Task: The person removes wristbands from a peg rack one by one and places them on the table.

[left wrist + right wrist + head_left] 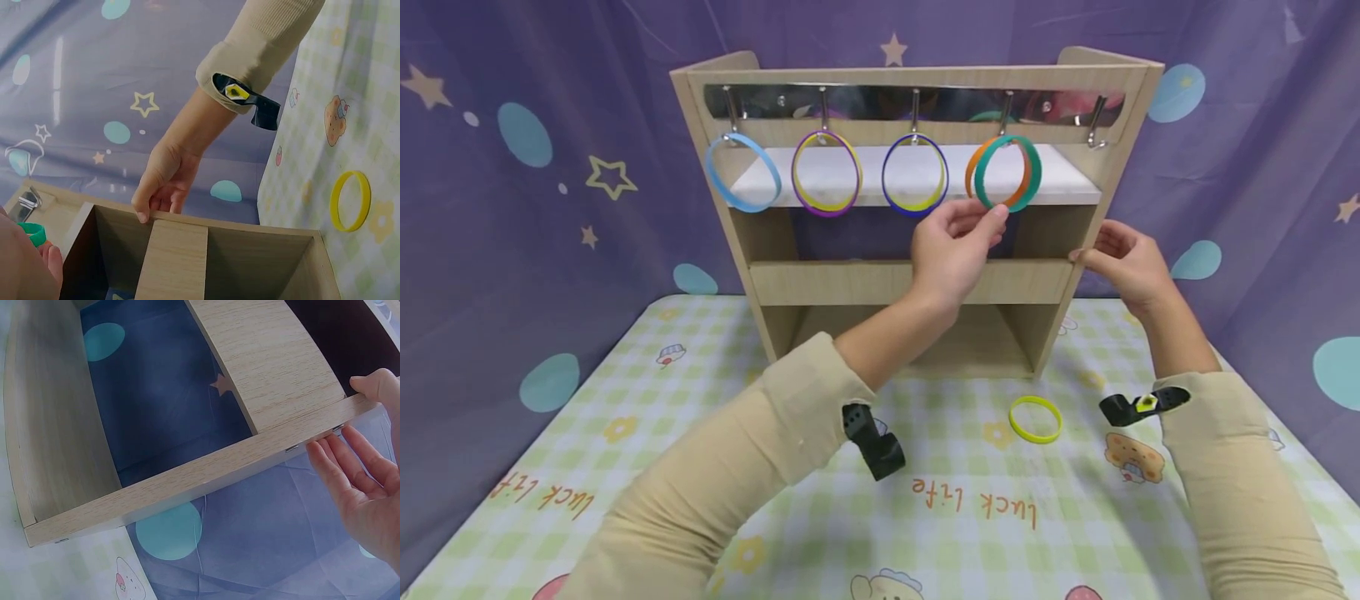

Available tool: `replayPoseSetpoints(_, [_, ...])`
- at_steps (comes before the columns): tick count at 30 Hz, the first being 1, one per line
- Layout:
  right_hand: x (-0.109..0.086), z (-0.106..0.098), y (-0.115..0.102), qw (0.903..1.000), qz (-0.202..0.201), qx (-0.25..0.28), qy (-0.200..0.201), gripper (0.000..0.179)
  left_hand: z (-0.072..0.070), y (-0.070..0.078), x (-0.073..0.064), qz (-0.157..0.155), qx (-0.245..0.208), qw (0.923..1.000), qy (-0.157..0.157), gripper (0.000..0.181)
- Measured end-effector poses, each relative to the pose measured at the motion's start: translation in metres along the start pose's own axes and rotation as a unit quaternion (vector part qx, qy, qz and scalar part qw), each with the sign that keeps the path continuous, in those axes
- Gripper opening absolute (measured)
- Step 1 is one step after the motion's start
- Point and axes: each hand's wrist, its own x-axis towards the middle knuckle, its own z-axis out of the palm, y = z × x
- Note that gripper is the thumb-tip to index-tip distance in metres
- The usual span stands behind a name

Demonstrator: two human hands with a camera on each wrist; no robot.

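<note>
My left hand (pixel 951 254) pinches the lower edge of a green silicone wristband (pixel 1034 175) between thumb and fingers, at the fourth hook of a metal rail. Right behind it, on the same hook, hangs an orange wristband (pixel 972 171). With my right hand (pixel 1127 262) I grip the right side panel (pixel 181 481) of a small wooden shelf, thumb on its front edge and fingers against its outer face. In the left wrist view, my left fingertips (pixel 55 265) show beside the green band, partly hidden by the hand itself.
A light blue band (pixel 745 206) hangs on the first hook, purple and yellow bands (pixel 827 213) on the second, dark blue and yellow ones (pixel 915 212) on the third. The fifth hook (pixel 1096 125) is at the right. A yellow wristband (pixel 1036 439) lies on the checked tablecloth (pixel 955 550).
</note>
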Motion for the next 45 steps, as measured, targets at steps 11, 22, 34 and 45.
replayPoseSetpoints(11, [0.0, 0.0, 0.0, 0.9999, -0.007, 0.008, 0.002, 0.03, 0.006, 0.003, 0.0, 0.034, -0.056, 0.9977, 0.019, 0.021])
replayPoseSetpoints(22, [0.001, 0.001, 0.0, 1.0, -0.005, 0.003, 0.002, 0.03, 0.008, 0.008, 0.002, 0.049, -0.111, 0.9921, 0.032, 0.021])
replayPoseSetpoints(34, [0.003, 0.002, 0.001, 0.9995, -0.01, 0.029, 0.005, 0.031, 0.006, 0.012, -0.001, 0.074, -0.119, 0.9901, -0.006, 0.02])
replayPoseSetpoints(45, [0.001, 0.001, 0.001, 0.9999, -0.008, 0.003, 0.009, 0.03, 0.004, 0.001, -0.009, 0.043, -0.082, 0.994, -0.057, 0.025])
